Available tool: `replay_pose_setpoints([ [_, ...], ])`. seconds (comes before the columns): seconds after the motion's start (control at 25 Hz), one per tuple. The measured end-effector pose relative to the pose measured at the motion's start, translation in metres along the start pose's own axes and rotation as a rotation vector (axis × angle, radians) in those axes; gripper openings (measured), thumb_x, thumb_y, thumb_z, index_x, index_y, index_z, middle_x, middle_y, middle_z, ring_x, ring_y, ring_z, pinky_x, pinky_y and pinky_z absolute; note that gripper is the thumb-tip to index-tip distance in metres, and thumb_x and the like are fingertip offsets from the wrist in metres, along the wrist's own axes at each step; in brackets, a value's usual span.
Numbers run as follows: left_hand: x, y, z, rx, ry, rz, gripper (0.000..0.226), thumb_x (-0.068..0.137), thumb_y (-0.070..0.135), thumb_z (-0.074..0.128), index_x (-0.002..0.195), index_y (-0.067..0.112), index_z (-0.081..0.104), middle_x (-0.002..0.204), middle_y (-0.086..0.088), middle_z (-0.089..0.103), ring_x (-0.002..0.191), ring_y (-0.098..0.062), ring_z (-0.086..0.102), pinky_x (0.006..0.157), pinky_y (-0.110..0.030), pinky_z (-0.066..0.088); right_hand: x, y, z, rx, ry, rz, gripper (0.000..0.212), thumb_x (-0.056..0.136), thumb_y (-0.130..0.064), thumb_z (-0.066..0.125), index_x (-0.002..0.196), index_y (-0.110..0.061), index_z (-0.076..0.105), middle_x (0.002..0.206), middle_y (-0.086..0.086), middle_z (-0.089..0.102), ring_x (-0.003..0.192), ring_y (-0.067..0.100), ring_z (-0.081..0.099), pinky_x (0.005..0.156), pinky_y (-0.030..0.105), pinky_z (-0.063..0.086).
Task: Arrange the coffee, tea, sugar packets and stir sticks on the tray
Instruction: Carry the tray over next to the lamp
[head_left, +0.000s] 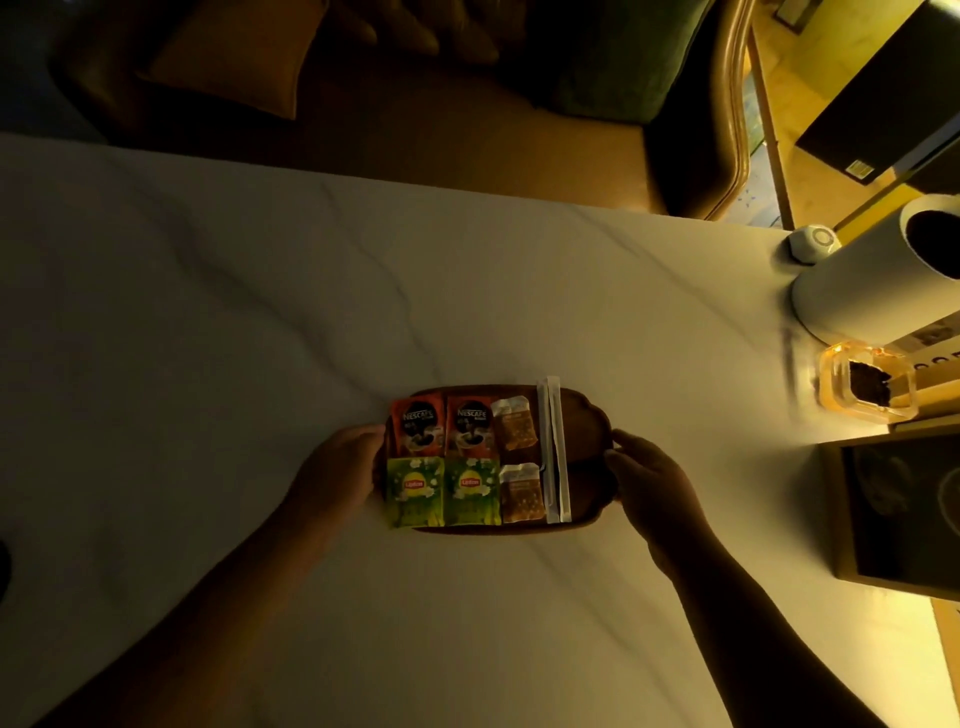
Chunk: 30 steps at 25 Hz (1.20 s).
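Note:
A dark wooden tray (589, 431) lies on the white marble table. Two red coffee packets (441, 423) fill its far left, two green tea packets (441, 491) lie in front of them, and two brown sugar packets (515, 423) sit to their right. Two white wrapped stir sticks (554, 447) run front to back beside the sugar. My left hand (337, 467) grips the tray's left edge. My right hand (647, 486) grips its right edge.
A white cylindrical lamp (872, 270) and a small white puck (813, 243) stand at the far right. Near them sit a glass ashtray (862, 387) and a dark framed box (898, 514). A sofa lies beyond the table's far edge.

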<state>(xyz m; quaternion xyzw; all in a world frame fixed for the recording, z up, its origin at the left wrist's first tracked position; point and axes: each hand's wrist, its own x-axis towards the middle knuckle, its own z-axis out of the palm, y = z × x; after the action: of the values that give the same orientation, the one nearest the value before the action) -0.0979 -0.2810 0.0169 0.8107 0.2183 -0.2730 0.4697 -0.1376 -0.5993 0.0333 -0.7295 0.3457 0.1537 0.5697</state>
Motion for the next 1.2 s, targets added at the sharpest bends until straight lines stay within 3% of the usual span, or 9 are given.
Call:
replay_pose_setpoints([
  [0.16,-0.001,0.005,-0.009,-0.284,-0.012,-0.099,0.026,0.096,0.022,0.051,0.118,0.018,0.063,0.125,-0.016,0.063,0.108,-0.026,0.064,0.075,-0.040,0.057,-0.005,-0.013,0.002,0.116,-0.017,0.048,0.020,0.099,-0.012,0.054,0.112,-0.020,0.066,0.092,-0.001,0.073,0.084,0.015,0.070,0.063,0.027,0.055],
  [0.28,-0.006,-0.005,-0.028,-0.287,0.044,-0.092,0.035,0.084,0.031,0.053,0.114,0.022,0.068,0.113,-0.010,0.070,0.101,-0.026,0.068,0.089,-0.048,0.056,-0.016,-0.018,0.016,0.149,-0.065,0.070,0.018,0.099,-0.012,0.055,0.103,-0.024,0.067,0.101,0.006,0.072,0.093,0.024,0.069,0.062,0.029,0.056],
  [0.36,-0.010,-0.018,-0.046,-0.349,0.067,-0.095,0.024,0.091,0.022,0.052,0.106,0.029,0.069,0.104,-0.003,0.073,0.094,-0.021,0.070,0.079,-0.041,0.057,-0.026,-0.019,0.030,0.170,-0.091,0.064,0.019,0.098,-0.012,0.056,0.101,-0.027,0.067,0.101,0.006,0.073,0.091,0.025,0.071,0.059,0.027,0.057],
  [0.52,-0.015,-0.043,-0.088,-0.414,0.114,-0.104,0.030,0.095,0.014,0.049,0.104,0.032,0.070,0.098,0.003,0.074,0.087,-0.015,0.072,0.066,-0.032,0.053,-0.043,-0.023,0.066,0.199,-0.154,0.048,0.020,0.097,-0.011,0.057,0.108,-0.025,0.067,0.102,0.006,0.075,0.090,0.025,0.072,0.061,0.028,0.058],
  [0.68,-0.016,-0.062,-0.127,-0.399,0.095,-0.082,0.045,0.095,0.012,0.048,0.080,0.044,0.076,0.085,0.007,0.079,0.078,-0.012,0.075,0.067,-0.034,0.055,-0.055,-0.029,0.094,0.218,-0.208,0.045,0.021,0.096,-0.012,0.060,0.113,-0.020,0.067,0.096,0.004,0.078,0.085,0.024,0.075,0.062,0.029,0.059],
  [0.76,-0.017,-0.065,-0.142,-0.389,0.049,-0.060,0.049,0.095,0.011,0.047,0.079,0.047,0.076,0.086,0.008,0.079,0.080,-0.012,0.075,0.068,-0.034,0.056,-0.061,-0.034,0.104,0.212,-0.205,0.035,0.021,0.096,-0.014,0.060,0.114,-0.020,0.068,0.097,0.005,0.078,0.086,0.024,0.075,0.065,0.030,0.059],
  [0.92,-0.019,-0.065,-0.165,-0.337,-0.074,-0.010,0.052,0.095,0.012,0.047,0.080,0.054,0.074,0.086,0.016,0.078,0.081,-0.006,0.074,0.059,-0.021,0.056,-0.075,-0.040,0.121,0.204,-0.163,0.028,0.022,0.097,-0.013,0.059,0.117,-0.018,0.066,0.108,0.012,0.074,0.095,0.031,0.071,0.072,0.038,0.058],
  [1.08,-0.021,-0.062,-0.174,-0.297,-0.104,0.022,0.045,0.087,0.016,0.053,0.079,0.054,0.074,0.084,0.017,0.078,0.079,-0.006,0.074,0.068,-0.029,0.055,-0.100,-0.034,0.134,0.249,-0.116,0.024,0.024,0.096,-0.013,0.060,0.119,-0.016,0.063,0.111,0.014,0.071,0.098,0.032,0.069,0.073,0.038,0.057],
  [1.2,-0.027,-0.057,-0.177,-0.257,-0.127,0.004,0.036,0.089,0.020,0.057,0.081,0.049,0.075,0.085,0.009,0.079,0.080,-0.015,0.075,0.074,-0.037,0.056,-0.118,-0.018,0.136,0.296,-0.065,0.051,0.023,0.096,-0.012,0.060,0.118,-0.016,0.064,0.111,0.015,0.070,0.098,0.034,0.068,0.076,0.041,0.057],
])
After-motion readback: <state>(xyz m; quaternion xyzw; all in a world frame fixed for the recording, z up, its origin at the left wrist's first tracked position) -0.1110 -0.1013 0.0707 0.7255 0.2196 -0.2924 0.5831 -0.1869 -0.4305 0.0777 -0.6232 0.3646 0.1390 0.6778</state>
